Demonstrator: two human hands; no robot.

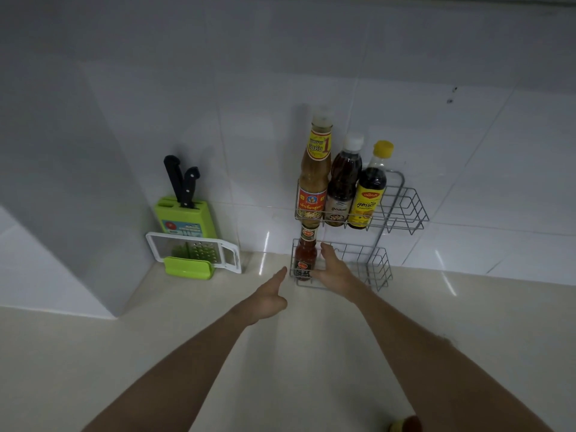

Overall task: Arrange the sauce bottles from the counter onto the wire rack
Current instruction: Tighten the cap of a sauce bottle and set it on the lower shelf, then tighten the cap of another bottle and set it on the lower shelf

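A grey two-tier wire rack [408,210] hangs on the tiled wall. Its upper basket holds three upright bottles: a tall tan sauce bottle [314,169], a dark bottle with a white cap [343,182] and a dark bottle with a yellow cap [369,194]. A small red sauce bottle [306,254] stands at the left end of the lower basket [378,269]. My right hand [335,271] is at the front of that basket just right of the red bottle, thumb up, fingers spread and not wrapped around it. My left hand [268,296] hovers over the counter left of the rack, one finger extended, holding nothing.
A green knife block [184,218] with two black-handled knives stands in the left corner, with a white and green grater [193,254] leaning against it. A red and yellow object [405,424] shows at the bottom edge on the beige counter [187,322].
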